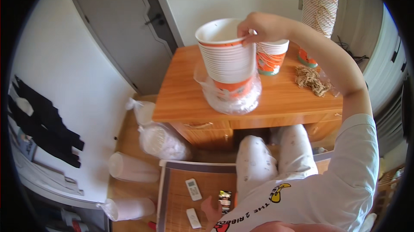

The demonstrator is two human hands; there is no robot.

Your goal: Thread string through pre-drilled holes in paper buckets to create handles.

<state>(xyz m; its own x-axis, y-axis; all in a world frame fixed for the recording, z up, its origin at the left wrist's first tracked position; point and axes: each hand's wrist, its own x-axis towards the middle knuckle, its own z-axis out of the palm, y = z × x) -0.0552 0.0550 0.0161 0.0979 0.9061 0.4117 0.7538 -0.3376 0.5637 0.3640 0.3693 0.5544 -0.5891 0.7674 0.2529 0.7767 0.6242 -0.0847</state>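
Note:
My right hand point(267, 27) reaches across the table and is closed on the rim of the top paper bucket in a tall nested stack point(228, 61). These buckets are white with orange printed bands. A clear plastic bag point(235, 102) is bunched around the stack's lower part. Just right of it stands a shorter stack of similar buckets point(272, 57) with tan strings hanging over its side. Low in the view, my left hand point(210, 209) rests on the woven mat beside a small dark packet point(224, 202); its fingers show only partly and look apart, holding nothing.
A heap of tan cords point(312, 81) lies on the wooden table point(284, 100). Behind it rises a tall leaning bucket stack point(320, 12). Two white remotes point(193, 189) lie on the mat point(177, 180). Several bagged stacks point(133, 167) lie on the floor at left.

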